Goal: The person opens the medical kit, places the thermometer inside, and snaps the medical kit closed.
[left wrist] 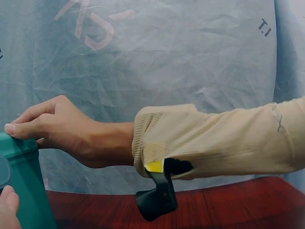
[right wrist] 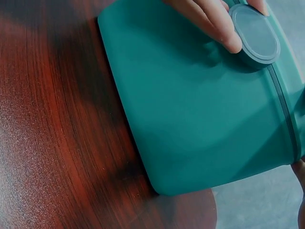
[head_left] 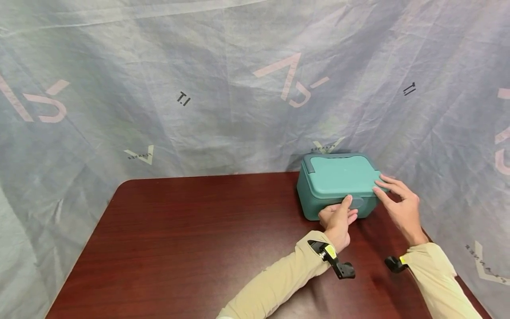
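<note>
A teal plastic storage box (head_left: 344, 177) with a lighter lid and a darker folded handle stands at the table's back right. On its front is an oval grey-green latch (right wrist: 257, 36). My left hand (head_left: 336, 219) pinches this latch, thumb at its upper edge and fingertips under its lower edge. At the lid's right front corner my right hand (head_left: 402, 206) rests with fingers extended, thumb on the lid's edge. The left wrist view shows the right hand (left wrist: 62, 129) from the side, one finger lower against the box. The lid lies down on the box all round.
The dark red wooden table (head_left: 171, 239) extends to the left and front of the box. Behind it and at both sides hangs a grey printed cloth (head_left: 223, 88), close to the box's back. Each sleeved wrist carries a black camera mount (head_left: 340, 268).
</note>
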The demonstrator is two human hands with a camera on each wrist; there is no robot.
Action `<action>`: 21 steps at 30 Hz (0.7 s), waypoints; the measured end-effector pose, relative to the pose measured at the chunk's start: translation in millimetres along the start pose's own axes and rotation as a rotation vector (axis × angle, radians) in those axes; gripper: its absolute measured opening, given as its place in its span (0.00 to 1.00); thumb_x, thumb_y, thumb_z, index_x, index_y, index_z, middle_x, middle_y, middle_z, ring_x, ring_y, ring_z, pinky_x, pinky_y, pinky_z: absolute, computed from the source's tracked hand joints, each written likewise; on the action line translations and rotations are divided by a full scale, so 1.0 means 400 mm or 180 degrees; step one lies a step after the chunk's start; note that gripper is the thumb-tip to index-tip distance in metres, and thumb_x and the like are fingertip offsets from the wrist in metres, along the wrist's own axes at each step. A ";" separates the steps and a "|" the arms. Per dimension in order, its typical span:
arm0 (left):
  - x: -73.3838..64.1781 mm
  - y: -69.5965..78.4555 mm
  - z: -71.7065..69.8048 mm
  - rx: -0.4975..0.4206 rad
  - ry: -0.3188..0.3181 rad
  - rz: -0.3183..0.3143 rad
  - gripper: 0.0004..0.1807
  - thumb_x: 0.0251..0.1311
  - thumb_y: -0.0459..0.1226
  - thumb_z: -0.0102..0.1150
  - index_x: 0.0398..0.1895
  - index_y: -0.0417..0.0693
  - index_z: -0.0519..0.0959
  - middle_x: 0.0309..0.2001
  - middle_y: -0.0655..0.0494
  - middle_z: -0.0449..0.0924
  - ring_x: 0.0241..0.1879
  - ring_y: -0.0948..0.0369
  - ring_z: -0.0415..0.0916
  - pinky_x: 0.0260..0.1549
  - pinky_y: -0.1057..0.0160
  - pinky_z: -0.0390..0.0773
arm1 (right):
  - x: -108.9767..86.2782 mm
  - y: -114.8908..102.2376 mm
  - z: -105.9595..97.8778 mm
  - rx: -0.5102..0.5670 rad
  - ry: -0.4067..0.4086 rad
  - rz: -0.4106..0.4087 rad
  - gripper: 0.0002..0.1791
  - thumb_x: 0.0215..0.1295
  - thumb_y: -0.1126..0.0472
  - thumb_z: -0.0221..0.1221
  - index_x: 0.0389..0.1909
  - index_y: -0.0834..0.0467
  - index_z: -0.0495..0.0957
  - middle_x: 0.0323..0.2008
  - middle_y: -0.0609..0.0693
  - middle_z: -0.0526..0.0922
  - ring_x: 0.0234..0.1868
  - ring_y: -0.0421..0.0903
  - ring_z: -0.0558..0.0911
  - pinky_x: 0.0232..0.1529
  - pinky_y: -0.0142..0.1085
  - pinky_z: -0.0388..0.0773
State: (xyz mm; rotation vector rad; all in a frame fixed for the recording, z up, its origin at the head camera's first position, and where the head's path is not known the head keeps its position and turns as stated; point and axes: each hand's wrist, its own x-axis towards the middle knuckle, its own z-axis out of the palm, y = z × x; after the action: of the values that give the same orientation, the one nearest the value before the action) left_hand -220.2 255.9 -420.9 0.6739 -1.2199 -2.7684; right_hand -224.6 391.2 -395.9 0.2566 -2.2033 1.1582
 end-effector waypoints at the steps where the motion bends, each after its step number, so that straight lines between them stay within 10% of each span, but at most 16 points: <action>1: 0.001 0.001 0.000 0.0007 -0.0007 -0.0006 0.15 0.44 0.35 0.74 0.24 0.36 0.76 0.23 0.43 0.80 0.25 0.46 0.82 0.27 0.53 0.82 | 0.000 0.001 0.001 0.0005 0.0003 -0.0014 0.16 0.56 0.73 0.63 0.47 0.67 0.81 0.56 0.61 0.76 0.59 0.47 0.73 0.52 0.24 0.69; 21: 0.020 0.001 0.000 -0.0197 -0.0006 -0.0058 0.09 0.40 0.29 0.74 0.23 0.33 0.82 0.24 0.44 0.83 0.24 0.50 0.82 0.32 0.52 0.81 | 0.000 0.001 0.004 0.0087 0.0007 -0.0037 0.16 0.56 0.74 0.62 0.47 0.70 0.80 0.56 0.66 0.74 0.60 0.47 0.72 0.53 0.24 0.68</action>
State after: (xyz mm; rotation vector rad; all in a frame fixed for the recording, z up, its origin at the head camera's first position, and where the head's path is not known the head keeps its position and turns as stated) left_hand -227.6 254.2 -423.6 0.6808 -1.1289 -2.8088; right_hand -225.3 390.2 -396.9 0.2790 -2.1826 1.1823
